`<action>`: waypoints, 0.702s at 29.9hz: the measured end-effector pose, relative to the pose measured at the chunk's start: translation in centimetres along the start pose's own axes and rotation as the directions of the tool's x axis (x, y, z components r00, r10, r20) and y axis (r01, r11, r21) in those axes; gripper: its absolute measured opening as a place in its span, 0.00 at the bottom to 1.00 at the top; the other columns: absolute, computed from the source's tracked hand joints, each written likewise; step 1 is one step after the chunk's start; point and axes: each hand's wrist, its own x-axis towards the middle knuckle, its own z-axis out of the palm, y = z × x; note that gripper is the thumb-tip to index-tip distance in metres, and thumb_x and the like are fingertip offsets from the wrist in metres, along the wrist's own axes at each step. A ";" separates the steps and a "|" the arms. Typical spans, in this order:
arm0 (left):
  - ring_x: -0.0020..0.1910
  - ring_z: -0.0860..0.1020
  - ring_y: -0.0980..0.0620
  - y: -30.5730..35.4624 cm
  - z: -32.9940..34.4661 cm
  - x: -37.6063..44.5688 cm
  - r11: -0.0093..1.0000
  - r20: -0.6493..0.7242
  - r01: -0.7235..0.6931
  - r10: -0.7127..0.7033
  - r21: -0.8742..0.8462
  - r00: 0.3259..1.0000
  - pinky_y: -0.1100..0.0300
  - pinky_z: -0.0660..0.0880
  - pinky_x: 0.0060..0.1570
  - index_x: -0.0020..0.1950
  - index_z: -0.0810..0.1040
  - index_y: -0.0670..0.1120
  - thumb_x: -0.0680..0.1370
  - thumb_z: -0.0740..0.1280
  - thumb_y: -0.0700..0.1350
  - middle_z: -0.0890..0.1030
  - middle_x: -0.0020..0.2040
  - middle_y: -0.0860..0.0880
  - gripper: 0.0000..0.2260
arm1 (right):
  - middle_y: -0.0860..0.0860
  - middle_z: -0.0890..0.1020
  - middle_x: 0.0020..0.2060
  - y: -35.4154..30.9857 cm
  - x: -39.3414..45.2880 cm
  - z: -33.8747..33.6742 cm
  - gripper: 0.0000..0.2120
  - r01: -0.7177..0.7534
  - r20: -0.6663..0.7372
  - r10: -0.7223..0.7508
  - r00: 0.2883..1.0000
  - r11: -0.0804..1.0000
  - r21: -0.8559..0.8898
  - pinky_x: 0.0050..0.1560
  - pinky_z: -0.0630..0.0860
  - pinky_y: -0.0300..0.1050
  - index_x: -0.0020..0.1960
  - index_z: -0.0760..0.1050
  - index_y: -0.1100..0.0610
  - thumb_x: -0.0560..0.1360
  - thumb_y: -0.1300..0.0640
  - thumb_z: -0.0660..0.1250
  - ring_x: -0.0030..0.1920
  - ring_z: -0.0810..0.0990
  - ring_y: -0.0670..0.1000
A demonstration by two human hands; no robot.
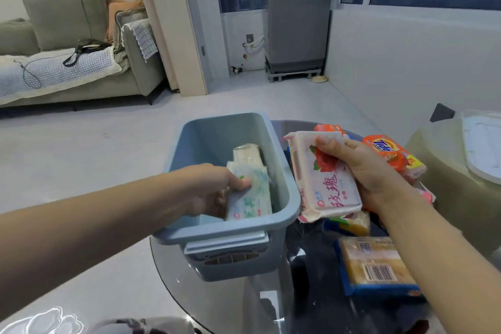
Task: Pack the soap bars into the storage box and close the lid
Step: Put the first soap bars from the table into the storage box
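While our left hand (214,190) grips a green-printed soap bar (250,195) inside the blue storage box (217,133), our right hand (371,168) clutches a rose-printed soap bar (325,184) just beside that box's right rim.

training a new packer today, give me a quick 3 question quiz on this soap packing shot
1. True or false: the left hand holds a green-print soap bar inside the blue storage box.
2. What is printed on the soap pack in the right hand? A) a lemon B) a red rose C) a fish
3. Fill in: the orange bar behind the right hand reads ____.

Key: 1 true; 2 B; 3 Tide
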 end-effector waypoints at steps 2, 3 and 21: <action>0.33 0.76 0.49 -0.3 -0.1 0.8 0.986 0.013 0.087 -0.090 0.141 0.996 0.60 0.74 0.35 0.48 0.76 0.41 0.75 0.68 0.43 0.79 0.39 0.44 0.07 | 0.54 0.85 0.32 0.2 0.4 -0.1 0.11 -0.014 0.016 0.014 1.000 1.000 -0.002 0.29 0.79 0.43 0.33 0.83 0.54 0.56 0.48 0.74 0.32 0.84 0.53; 0.34 0.75 0.49 -0.3 -0.2 1.1 0.974 0.035 0.111 -0.120 0.197 0.992 0.60 0.73 0.36 0.49 0.76 0.42 0.75 0.67 0.44 0.78 0.40 0.45 0.07 | 0.54 0.85 0.32 0.4 0.6 -0.1 0.11 -0.016 0.020 0.016 1.000 1.000 0.002 0.29 0.79 0.43 0.33 0.83 0.54 0.56 0.48 0.74 0.32 0.84 0.53; 0.42 0.83 0.50 1.4 -2.0 3.8 0.916 0.476 0.253 -0.381 0.311 0.793 0.59 0.80 0.46 0.49 0.76 0.38 0.81 0.55 0.42 0.84 0.41 0.46 0.12 | 0.54 0.85 0.32 0.4 2.2 -0.1 0.16 -0.110 -0.002 0.110 0.994 0.993 0.040 0.27 0.78 0.43 0.39 0.79 0.57 0.55 0.49 0.73 0.31 0.84 0.54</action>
